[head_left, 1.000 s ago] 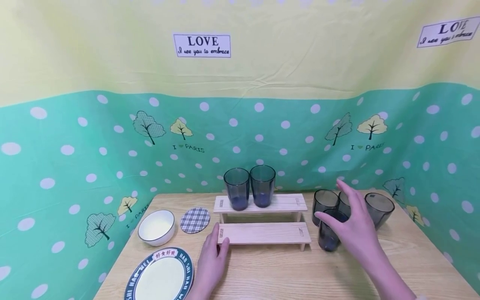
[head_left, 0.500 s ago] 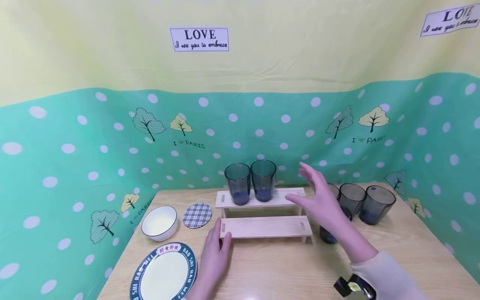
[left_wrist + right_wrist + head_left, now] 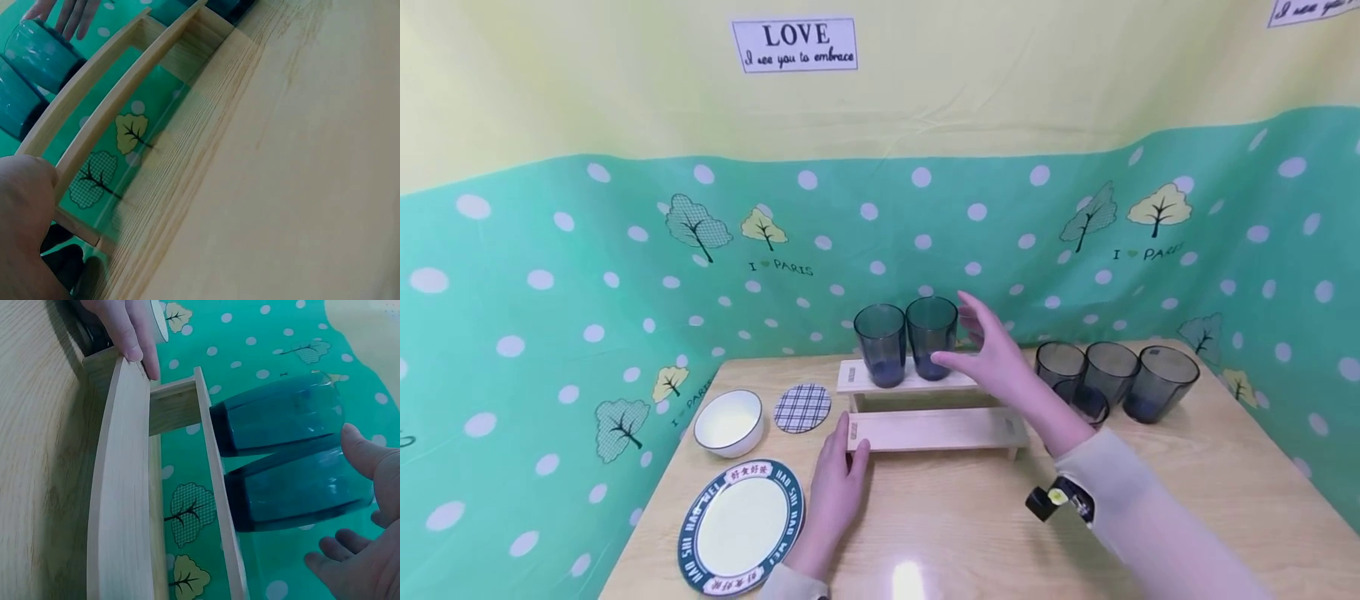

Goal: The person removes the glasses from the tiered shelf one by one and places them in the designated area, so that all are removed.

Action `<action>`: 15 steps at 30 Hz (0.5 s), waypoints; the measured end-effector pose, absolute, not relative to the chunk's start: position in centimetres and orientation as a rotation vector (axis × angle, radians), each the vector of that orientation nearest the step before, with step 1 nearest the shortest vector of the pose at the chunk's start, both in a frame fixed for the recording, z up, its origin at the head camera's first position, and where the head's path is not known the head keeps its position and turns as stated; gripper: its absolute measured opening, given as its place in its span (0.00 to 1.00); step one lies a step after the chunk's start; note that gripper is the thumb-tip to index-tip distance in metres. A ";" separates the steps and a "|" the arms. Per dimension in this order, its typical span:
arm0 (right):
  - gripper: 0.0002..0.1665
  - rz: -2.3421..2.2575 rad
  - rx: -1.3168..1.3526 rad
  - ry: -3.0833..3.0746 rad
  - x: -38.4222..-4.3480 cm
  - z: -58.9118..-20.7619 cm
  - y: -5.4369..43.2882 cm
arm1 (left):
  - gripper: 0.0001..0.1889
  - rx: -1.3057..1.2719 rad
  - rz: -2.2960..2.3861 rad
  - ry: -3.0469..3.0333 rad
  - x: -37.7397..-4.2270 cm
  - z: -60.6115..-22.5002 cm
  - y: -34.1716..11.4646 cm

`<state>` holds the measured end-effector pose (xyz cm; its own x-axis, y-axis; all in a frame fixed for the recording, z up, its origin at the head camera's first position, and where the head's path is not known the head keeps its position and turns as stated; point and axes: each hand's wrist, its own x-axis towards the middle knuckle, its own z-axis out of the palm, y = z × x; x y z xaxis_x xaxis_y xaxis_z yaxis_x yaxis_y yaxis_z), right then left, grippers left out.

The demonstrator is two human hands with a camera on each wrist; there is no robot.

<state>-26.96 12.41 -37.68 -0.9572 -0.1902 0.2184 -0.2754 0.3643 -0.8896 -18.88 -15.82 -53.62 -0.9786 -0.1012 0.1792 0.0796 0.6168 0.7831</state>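
Note:
A pale wooden two-tier rack [image 3: 936, 429] stands mid-table. Its left end is held by my left hand [image 3: 837, 482], thumb at the front edge and fingers along the end; the right wrist view shows those fingers [image 3: 128, 337] on the lower shelf. Two tinted glasses stand side by side on the upper shelf, a left glass [image 3: 882, 346] and a right glass [image 3: 931, 333]. My right hand [image 3: 996, 354] is spread beside the right glass, thumb in front of it and fingers behind. In the right wrist view the thumb [image 3: 365, 450] lies close to that glass's rim; contact is unclear.
Several more tinted glasses [image 3: 1159, 385] stand at the right, partly behind my right forearm. On the left are a white bowl [image 3: 727, 421], a checked coaster [image 3: 802, 408] and a plate with a dark patterned rim [image 3: 688, 542]. A polka-dot cloth [image 3: 820, 217] hangs behind the table.
My right hand has moved left from the glasses on the right to the glasses on the rack. The left hand keeps its place on the rack. The head view has tilted down slightly.

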 end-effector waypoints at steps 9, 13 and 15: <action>0.70 1.657 0.394 -2.585 -28.7 -37.5 11.5 | 0.38 0.014 -1.342 -2.632 -19.3 -53.6 -15.0; 0.71 1.615 0.384 -2.594 -29.0 -37.6 10.8 | 0.38 0.009 -1.324 -2.639 -19.3 -53.6 -15.5; 0.71 1.609 0.378 -2.599 -29.1 -37.8 10.4 | 0.38 0.003 -1.309 -2.643 -19.2 -53.6 -15.9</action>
<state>-29.08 10.44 -37.82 -0.9680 -0.1743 0.1803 -0.2391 0.4248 -0.8732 -19.20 -15.88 -53.61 -0.9816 -0.0865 0.1703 0.0830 0.6099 0.7881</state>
